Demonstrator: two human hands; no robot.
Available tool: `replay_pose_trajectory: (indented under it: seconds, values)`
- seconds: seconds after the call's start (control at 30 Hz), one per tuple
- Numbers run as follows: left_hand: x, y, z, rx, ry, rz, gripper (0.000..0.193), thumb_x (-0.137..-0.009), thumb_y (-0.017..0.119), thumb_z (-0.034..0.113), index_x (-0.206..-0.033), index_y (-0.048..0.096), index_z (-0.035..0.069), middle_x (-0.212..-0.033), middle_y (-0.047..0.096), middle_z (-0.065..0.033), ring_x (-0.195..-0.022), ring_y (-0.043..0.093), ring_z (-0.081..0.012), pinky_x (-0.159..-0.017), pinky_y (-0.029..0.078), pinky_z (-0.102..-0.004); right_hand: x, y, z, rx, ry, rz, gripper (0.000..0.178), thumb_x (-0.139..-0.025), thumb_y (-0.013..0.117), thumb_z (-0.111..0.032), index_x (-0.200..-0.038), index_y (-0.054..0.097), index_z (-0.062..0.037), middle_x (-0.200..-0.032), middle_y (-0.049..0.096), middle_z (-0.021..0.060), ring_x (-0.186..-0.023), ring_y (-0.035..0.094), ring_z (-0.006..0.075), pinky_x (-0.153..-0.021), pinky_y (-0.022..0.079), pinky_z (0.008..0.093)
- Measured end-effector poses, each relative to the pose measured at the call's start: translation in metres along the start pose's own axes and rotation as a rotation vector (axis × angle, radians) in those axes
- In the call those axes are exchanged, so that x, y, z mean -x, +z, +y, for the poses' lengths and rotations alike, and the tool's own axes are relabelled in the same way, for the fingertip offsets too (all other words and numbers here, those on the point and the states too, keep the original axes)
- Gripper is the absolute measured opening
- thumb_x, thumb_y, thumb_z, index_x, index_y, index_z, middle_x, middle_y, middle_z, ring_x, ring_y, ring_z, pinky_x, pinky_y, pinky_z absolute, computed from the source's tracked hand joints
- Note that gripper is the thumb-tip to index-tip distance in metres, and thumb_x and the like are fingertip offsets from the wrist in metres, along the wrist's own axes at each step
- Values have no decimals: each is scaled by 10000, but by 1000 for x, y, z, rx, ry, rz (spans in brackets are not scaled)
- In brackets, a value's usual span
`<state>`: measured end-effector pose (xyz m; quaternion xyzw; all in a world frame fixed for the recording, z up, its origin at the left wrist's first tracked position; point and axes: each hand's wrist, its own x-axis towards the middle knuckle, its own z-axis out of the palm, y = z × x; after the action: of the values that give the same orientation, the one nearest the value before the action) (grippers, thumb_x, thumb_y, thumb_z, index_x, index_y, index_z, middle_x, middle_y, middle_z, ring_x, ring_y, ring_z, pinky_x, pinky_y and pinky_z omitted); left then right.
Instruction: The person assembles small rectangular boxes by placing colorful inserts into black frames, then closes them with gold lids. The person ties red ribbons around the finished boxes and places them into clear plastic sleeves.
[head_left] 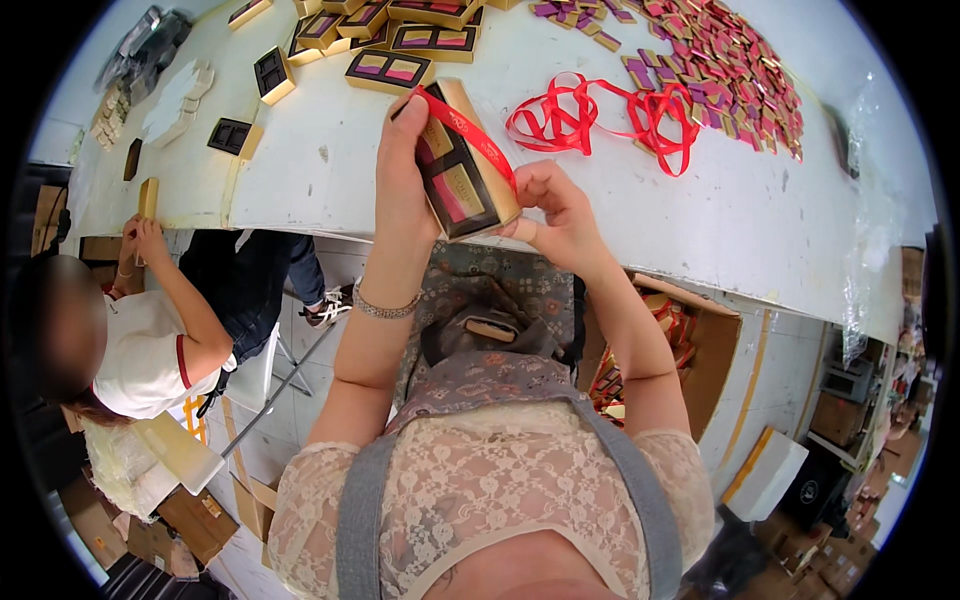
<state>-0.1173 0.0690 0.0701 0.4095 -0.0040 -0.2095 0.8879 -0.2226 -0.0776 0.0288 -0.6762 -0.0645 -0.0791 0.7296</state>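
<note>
At the far left we see a co-worker's hands at the table edge, touching a small gold box. Our left hand is closed around the left side of a gold gift box, held tilted above the table edge. A red ribbon crosses its top. Our right hand pinches the ribbon at the box's right side. More loose ribbon lies further right.

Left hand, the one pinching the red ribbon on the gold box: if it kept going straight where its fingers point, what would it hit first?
Probably the filled gold tray on the white table, just beyond the left hand; height is unclear, so it might pass above.
</note>
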Motion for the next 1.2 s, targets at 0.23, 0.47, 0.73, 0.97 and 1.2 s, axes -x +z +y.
replay_pose_trajectory:
  seconds: [0.23, 0.47, 0.73, 0.97, 1.2]
  values:
    - [13, 6, 23, -276, 295, -326, 773, -741, 766, 112, -1397, 358, 81, -1160, 583, -219, -936, 671, -325, -789, 591, -427, -7, -23, -5, -404, 165, -225, 245, -800, 727, -2, -1019, 618, -7, -1046, 661, 71, -971, 624, 147, -854, 499, 294]
    - [19, 29, 34, 44, 93, -373, 424, -842, 654, 190, -1201, 500, 24, -1047, 635, -149, -950, 659, -264, -794, 583, -389, -24, -14, -25, -78, -295, -180, 156, -784, 759, -50, -923, 690, -34, -1001, 654, 59, -1013, 581, 167, -907, 443, 324]
    - [-6, 32, 19, -27, 249, -163, 391, -856, 672, 188, -1175, 521, 20, -1071, 624, -118, -963, 638, -221, -850, 544, -352, -16, 24, 5, -638, -15, -25, 127, -878, 653, -56, -1003, 667, -38, -1020, 646, 56, -964, 577, 137, -876, 442, 297]
    - [-25, 17, -16, -289, 724, 107, 611, -794, 782, 124, -1239, 375, 28, -1085, 552, -110, -939, 588, -150, -817, 521, -256, -9, 56, 24, -1362, 236, -2, 215, -907, 653, -306, -1053, 604, -156, -916, 575, -45, -852, 512, 121, -854, 391, 347]
    - [-4, 5, -21, -492, 818, 54, 673, -772, 816, 160, -1251, 358, 45, -1179, 492, -121, -1058, 519, -152, -870, 486, -262, 1, 43, 21, -717, 123, 435, 164, -907, 645, -146, -1025, 578, -53, -894, 600, -20, -796, 542, 72, -757, 441, 261]
